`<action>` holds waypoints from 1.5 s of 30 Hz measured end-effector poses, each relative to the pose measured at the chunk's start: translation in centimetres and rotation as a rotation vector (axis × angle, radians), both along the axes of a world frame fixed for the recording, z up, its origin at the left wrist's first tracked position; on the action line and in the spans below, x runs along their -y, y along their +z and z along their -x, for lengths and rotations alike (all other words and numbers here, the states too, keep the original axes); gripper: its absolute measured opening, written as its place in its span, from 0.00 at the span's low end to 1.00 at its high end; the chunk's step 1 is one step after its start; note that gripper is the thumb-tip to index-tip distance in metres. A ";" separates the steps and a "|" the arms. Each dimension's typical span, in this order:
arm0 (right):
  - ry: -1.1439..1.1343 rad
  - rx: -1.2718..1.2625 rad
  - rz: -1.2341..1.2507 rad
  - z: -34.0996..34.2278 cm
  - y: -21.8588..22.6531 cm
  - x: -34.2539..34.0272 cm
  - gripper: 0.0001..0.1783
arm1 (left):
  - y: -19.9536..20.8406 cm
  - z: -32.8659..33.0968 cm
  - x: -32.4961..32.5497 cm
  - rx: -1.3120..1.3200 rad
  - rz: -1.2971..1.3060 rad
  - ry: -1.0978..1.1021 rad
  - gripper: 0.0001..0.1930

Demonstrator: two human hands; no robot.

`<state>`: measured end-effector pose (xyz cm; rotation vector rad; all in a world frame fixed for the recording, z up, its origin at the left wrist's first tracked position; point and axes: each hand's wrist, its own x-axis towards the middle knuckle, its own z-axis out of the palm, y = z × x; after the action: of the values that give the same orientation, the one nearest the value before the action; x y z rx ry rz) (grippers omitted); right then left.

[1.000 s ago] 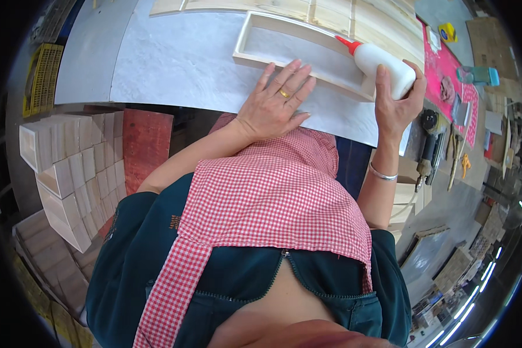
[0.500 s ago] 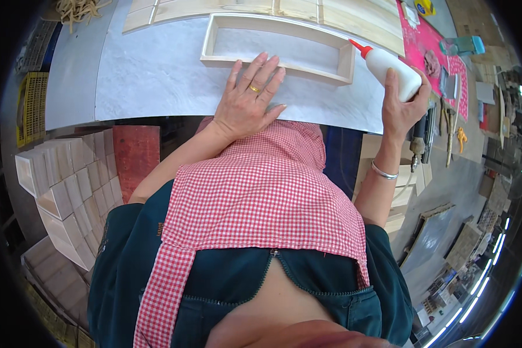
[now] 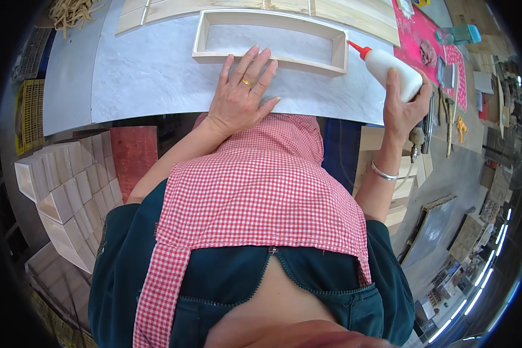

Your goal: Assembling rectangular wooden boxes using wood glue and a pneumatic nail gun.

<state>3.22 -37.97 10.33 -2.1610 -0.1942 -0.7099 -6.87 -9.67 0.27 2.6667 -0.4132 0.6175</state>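
Note:
A long, shallow wooden frame (image 3: pixel 305 68) of pale boards lies on the grey marbled tabletop (image 3: pixel 145 81). My left hand (image 3: pixel 236 100) is open, its fingers spread and the tips resting against the near side of this frame. In my right hand (image 3: pixel 405 113) I grip a white squeeze glue bottle (image 3: pixel 391 74), tilted with its red nozzle pointing left. The nozzle's tip is at the frame's far right corner; whether it touches the wood I cannot tell. No glue bead can be made out.
Pale wooden boards (image 3: pixel 211 10) lie along the far side of the table. A pink cloth (image 3: pixel 410 46) and a teal-lidded container (image 3: pixel 459 35) are at the right. Stacked wooden boxes (image 3: pixel 69 194) stand at the lower left. Wood strips (image 3: pixel 78 14) lie at the far left.
The frame and my left hand appear slightly further left and up in the view, as does the table. The bottle stays in my right hand, its nozzle still by the corner.

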 end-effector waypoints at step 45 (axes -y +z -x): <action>0.353 -0.239 -0.117 4.7 -0.2 -12.0 0.26 | 0.0 0.3 -0.8 0.233 0.026 -0.080 0.19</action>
<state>-1.53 -26.00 10.15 -2.0084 -0.3854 -0.2535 -7.14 -8.92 0.22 2.5484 -0.5680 0.9059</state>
